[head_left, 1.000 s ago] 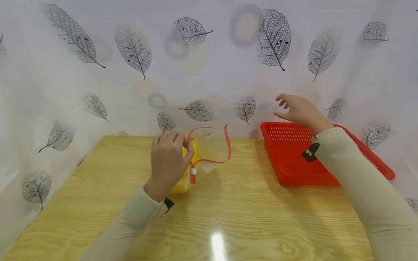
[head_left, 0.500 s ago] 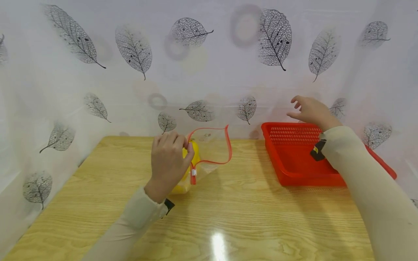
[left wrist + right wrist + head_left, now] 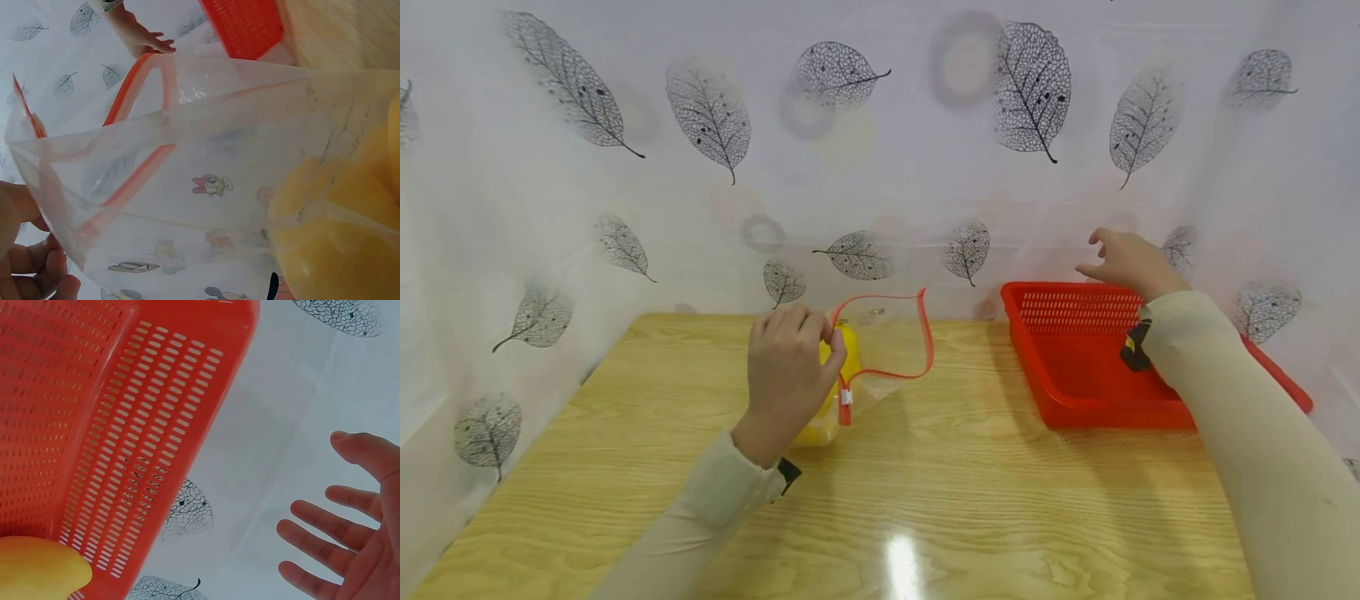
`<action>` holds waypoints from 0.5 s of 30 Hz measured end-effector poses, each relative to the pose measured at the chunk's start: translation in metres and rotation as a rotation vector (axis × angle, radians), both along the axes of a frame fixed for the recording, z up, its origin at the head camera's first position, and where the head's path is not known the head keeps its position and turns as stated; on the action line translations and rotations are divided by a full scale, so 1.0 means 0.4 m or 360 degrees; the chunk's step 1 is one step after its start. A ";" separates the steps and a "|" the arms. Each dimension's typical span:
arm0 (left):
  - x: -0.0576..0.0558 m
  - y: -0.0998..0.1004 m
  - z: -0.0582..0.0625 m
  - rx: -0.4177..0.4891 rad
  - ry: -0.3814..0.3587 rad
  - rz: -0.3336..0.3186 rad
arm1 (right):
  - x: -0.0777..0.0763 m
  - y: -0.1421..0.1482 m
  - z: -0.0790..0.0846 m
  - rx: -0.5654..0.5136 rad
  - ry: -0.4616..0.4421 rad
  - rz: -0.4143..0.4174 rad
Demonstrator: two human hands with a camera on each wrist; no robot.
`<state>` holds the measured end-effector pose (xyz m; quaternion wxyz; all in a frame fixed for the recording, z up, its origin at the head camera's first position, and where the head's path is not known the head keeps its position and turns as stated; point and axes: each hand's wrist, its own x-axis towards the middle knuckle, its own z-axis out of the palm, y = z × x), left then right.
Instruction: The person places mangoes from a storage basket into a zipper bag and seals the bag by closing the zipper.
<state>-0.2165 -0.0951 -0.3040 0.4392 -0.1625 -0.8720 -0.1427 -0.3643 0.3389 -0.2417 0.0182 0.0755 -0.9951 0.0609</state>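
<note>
My left hand [image 3: 788,379] pinches the rim of a clear plastic zip bag [image 3: 891,337] with red edging and a white slider. The bag's mouth gapes to the right. Smooth yellow fruit [image 3: 340,250], mango-like in look, lies inside it; the left wrist view also shows small cartoon prints on the plastic. Above the back of a red slotted basket [image 3: 1097,412], my right hand [image 3: 1129,260] hovers with loosely bent fingers and holds nothing. One yellow mango-like fruit [image 3: 40,569] shows in the basket in the right wrist view; in the head view my right arm hides that part.
Both the bag and the basket stand on a light wood-grain table [image 3: 940,483], the basket at the back right. A pale curtain [image 3: 895,183] printed with dark leaves hangs right behind the table and along its left side.
My right hand has moved to the right and slightly down, over the basket. The left hand and the bag have stayed in place.
</note>
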 end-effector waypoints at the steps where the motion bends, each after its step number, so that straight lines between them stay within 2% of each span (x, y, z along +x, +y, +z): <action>1: 0.000 0.000 0.000 0.0000 0.0000 0.0000 | -0.002 0.004 -0.003 0.0004 0.0000 -0.0008; 6: 0.000 0.001 -0.002 -0.0001 -0.0008 -0.0004 | -0.005 0.026 -0.015 0.0024 0.0017 -0.0042; 15: 0.000 0.004 -0.005 -0.0007 -0.0031 -0.0004 | 0.007 0.051 -0.022 -0.0008 0.0050 -0.0180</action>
